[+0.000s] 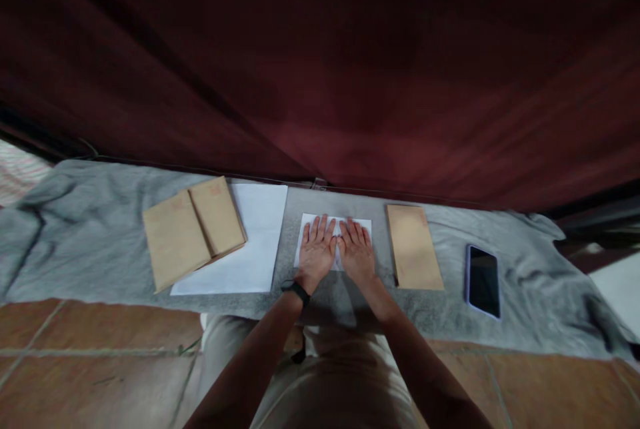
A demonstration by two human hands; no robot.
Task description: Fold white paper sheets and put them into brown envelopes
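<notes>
Both palms lie flat on a small white sheet of paper [367, 224], directly in front of me. My left hand [317, 250] covers its left half, fingers stretched out and pointing away from me. On the right half rests my right hand [356, 250], its fingers also spread, with the thumbs almost meeting in the middle. Much of the sheet is hidden under the hands; whether it is folded I cannot tell. Just to the right of it lies a brown envelope [414, 248].
Left of my hands, several brown envelopes [177, 236] overlap a stack of white paper [257, 242]. A phone [484, 281] in a purple case lies at the right. Everything rests on a grey cloth [100, 236] along a narrow surface, with a dark red curtain [320, 69] behind.
</notes>
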